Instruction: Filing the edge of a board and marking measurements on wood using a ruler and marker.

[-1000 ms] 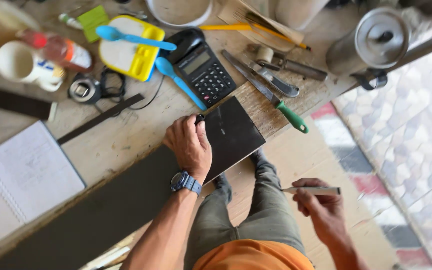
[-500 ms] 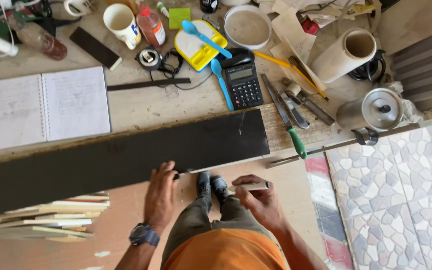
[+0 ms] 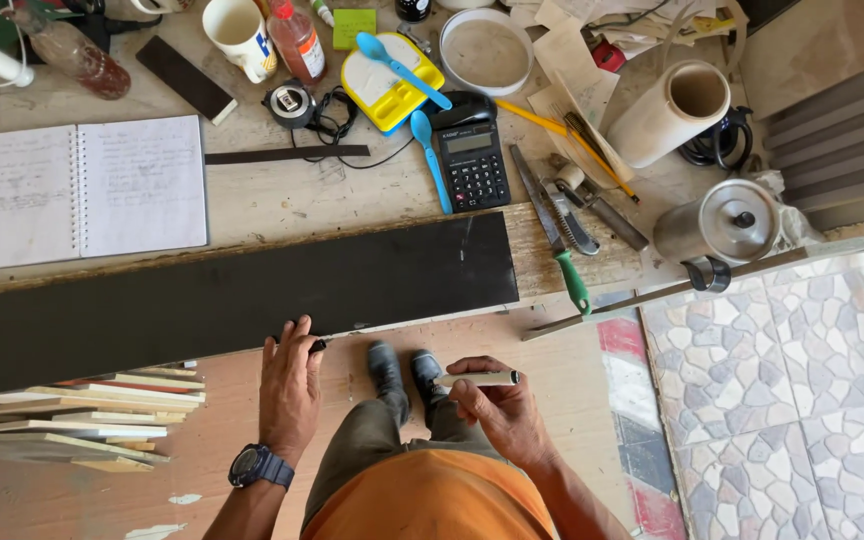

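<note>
2 hands at the near edge of a long dark board.

The left hand (image 3: 289, 388) rests fingers on the dark board (image 3: 242, 295), which lies across the tabletop (image 3: 282, 195) edge. The right hand (image 3: 500, 410), at 3 o'clock from it, grips a pale marker (image 3: 479, 379). A calculator (image 3: 472, 165) lies at 12 o'clock.

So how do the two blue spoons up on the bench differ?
The upper blue spoon rests across the yellow tray, bowl toward the top left. The lower blue spoon lies flat on the bare workbench beside the calculator, pointing almost straight up and down. Both look like the same blue plastic.
</note>
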